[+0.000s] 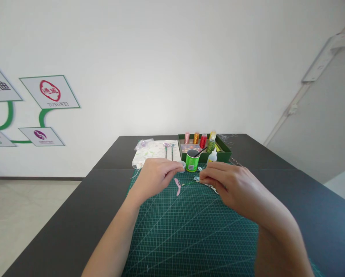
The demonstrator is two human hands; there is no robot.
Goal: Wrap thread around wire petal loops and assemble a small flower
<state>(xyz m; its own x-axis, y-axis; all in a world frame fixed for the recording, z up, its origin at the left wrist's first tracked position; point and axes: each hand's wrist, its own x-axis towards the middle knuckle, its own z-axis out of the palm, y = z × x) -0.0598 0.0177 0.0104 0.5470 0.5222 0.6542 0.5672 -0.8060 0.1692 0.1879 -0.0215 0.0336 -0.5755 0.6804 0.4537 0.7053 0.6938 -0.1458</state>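
Note:
My left hand is raised over the cutting mat, thumb and fingers pinched together. Whatever is between its fingertips is too small to make out. Opposite it, my right hand is also pinched, and its fingers hide what they may hold. Below and between the hands is a pink petal-shaped piece at the end of a thin green stem. The stem runs toward a pale blue piece by my right fingertips; contact is unclear. Scissors lie partly hidden under my right hand.
A green cutting mat covers part of the black table. Behind the hands stand a green can, a white glue bottle and a green box with thread spools. Two stemmed flowers rest on a white sheet.

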